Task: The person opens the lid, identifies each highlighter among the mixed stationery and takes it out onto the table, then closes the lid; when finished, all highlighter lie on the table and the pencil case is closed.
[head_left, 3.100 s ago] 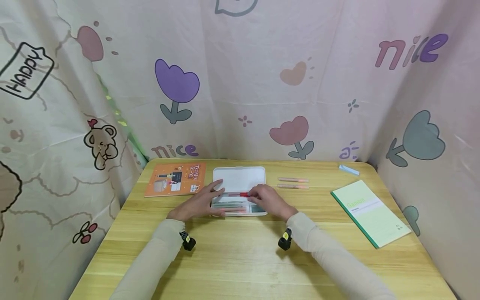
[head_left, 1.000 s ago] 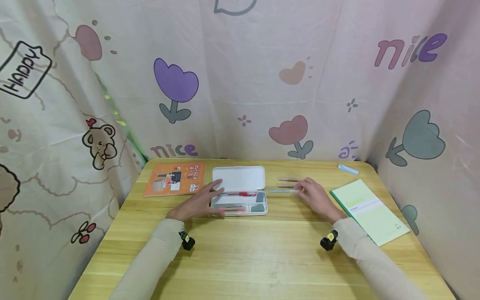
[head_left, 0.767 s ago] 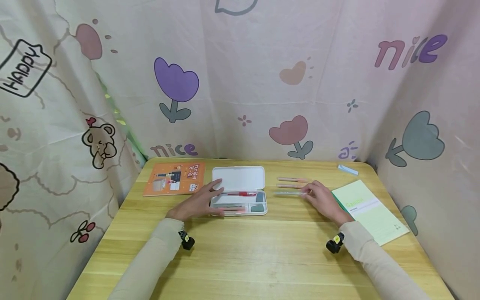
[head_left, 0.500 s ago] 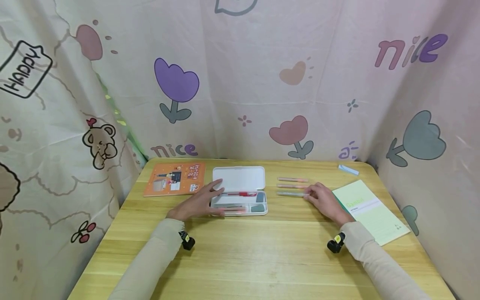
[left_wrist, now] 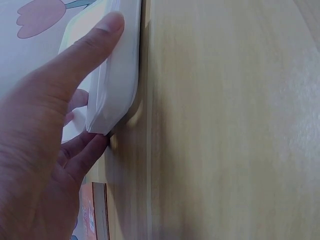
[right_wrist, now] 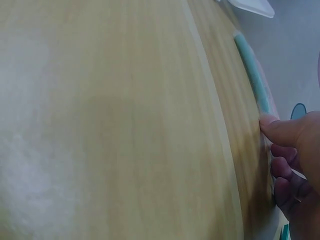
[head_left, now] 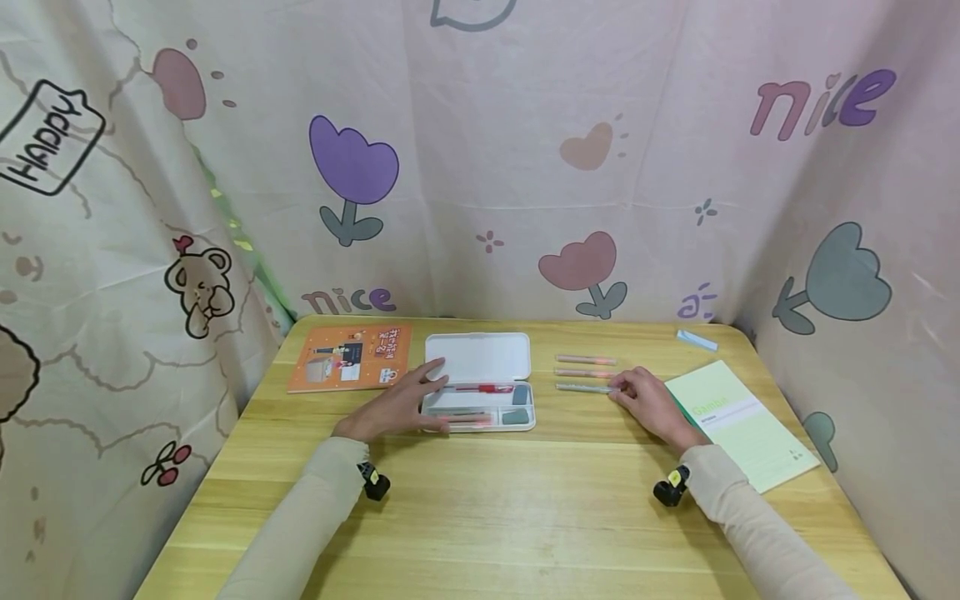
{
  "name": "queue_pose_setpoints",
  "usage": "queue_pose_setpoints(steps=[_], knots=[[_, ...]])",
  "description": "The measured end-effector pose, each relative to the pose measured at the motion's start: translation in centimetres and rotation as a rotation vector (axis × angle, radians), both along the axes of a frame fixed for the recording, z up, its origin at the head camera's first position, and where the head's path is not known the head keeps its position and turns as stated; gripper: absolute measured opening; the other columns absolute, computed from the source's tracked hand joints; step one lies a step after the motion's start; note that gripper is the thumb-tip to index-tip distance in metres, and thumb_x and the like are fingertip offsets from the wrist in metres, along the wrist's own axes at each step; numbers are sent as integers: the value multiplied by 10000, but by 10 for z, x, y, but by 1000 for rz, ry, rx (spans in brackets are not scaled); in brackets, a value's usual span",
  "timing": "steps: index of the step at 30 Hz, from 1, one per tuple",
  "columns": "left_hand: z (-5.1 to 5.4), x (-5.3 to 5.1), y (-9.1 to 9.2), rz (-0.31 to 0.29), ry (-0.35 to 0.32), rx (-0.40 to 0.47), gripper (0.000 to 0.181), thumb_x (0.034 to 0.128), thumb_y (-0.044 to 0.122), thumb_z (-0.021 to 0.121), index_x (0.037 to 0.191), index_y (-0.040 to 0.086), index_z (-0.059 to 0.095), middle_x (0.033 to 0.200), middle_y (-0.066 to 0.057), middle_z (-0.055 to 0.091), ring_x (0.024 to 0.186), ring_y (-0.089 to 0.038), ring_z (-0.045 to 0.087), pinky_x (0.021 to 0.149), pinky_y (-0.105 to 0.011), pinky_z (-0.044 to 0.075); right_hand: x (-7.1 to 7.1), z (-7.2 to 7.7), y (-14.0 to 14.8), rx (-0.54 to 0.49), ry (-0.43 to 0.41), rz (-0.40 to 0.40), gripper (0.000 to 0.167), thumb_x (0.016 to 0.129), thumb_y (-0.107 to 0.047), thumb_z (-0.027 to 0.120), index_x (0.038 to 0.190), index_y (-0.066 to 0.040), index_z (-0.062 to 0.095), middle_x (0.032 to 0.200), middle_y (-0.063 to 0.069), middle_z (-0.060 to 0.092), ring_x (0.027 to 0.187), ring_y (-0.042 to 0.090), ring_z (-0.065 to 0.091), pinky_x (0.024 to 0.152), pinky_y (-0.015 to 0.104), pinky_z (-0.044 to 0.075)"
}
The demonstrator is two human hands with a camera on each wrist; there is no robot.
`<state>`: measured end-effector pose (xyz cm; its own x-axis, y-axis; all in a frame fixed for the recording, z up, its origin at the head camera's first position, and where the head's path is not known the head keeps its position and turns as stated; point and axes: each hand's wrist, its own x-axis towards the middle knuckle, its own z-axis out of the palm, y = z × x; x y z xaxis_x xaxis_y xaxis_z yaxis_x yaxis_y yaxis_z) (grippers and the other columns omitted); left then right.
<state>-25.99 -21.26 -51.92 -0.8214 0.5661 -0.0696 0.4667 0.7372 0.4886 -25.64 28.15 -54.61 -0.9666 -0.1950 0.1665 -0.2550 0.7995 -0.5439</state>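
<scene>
In the head view, an open white pencil case (head_left: 477,357) lies near the table's back, lid tipped back. My left hand (head_left: 397,404) grips its left end; in the left wrist view the thumb (left_wrist: 87,50) lies along the case's front wall, with other fingers at the corner. Inside are a red pen (head_left: 491,388), two grey-green erasers (head_left: 515,416) and pinkish pencils (head_left: 461,418). Right of the case, my right hand (head_left: 648,402) pinches the right end of a pale blue-green pencil (head_left: 583,388) on the table. Two pink-orange pencils (head_left: 587,360) lie parallel behind it.
An orange book (head_left: 348,358) lies left of the case. At the right is a pale green notebook (head_left: 742,425), close by my right forearm, with a small light blue stick-like item (head_left: 697,340) behind it. A printed curtain (head_left: 480,167) hangs behind the wooden table (head_left: 495,517).
My right hand has carried the pale blue-green pencil from the case to the right and lowered it in front of the pink-orange pencils. My left hand stays on the case.
</scene>
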Motion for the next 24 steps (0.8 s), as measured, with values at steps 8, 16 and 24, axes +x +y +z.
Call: queue_pose_setpoints(steps=[8, 16, 24], knots=[[2, 0, 0, -11, 13, -2, 1011, 898, 590, 857, 1666, 81, 440, 1844, -85, 155, 1677, -420, 222, 1283, -662, 359, 2, 1, -2, -11, 5, -11, 182, 1025, -122, 771, 1179, -26, 785, 1107, 148, 697, 928, 208, 642, 826, 385, 548], [3, 1, 1, -3, 10, -3, 1003, 897, 574, 865, 1664, 80, 446, 1843, -91, 159, 1676, -428, 223, 1284, -673, 349, 3, 1, -1, -15, -4, -10, 197, 1028, -126, 769, 1200, -31, 784, 1126, 147, 698, 919, 194, 619, 812, 367, 528], [3, 1, 2, 1, 1, -3, 1003, 898, 577, 863, 1666, 86, 445, 1844, -86, 155, 1677, -428, 220, 1282, -676, 349, 5, 0, 0, -29, -2, -3, 216, 1035, -151, 767, 1214, -31, 780, 1133, 152, 692, 920, 202, 627, 806, 361, 534]])
